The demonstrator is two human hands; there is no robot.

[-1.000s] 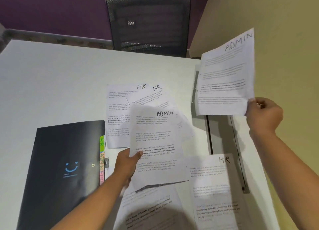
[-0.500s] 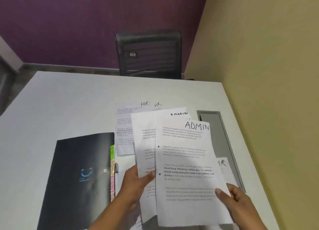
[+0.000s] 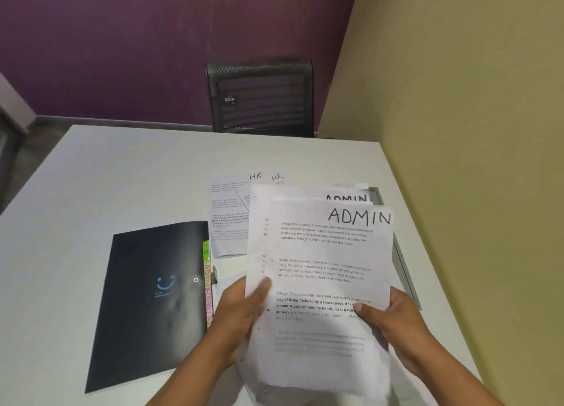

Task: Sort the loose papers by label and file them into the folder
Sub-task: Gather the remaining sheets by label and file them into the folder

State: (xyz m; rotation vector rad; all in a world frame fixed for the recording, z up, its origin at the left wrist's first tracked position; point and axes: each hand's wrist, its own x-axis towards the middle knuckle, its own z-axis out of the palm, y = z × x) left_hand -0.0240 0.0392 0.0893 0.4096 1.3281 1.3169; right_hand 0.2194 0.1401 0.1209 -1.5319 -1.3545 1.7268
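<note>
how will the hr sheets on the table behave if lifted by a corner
Probably floppy: the HR sheets are thin single pages lying flat on the table. Likely light. They overlap, so lifting one may drag the other.

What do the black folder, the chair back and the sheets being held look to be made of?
Black folder: probably plastic, smooth, with a soft sheen that catches the light.
Chair back: dark mesh fabric, fine holes visible.
ADMIN sheets: thin white paper, printed and hand-lettered, lower edge slightly uneven.

We are seeing a white desk (image 3: 122,177) carrying a closed black folder (image 3: 152,299) on our left, with two overlapping HR papers (image 3: 229,216) lying beside its far corner.
</note>
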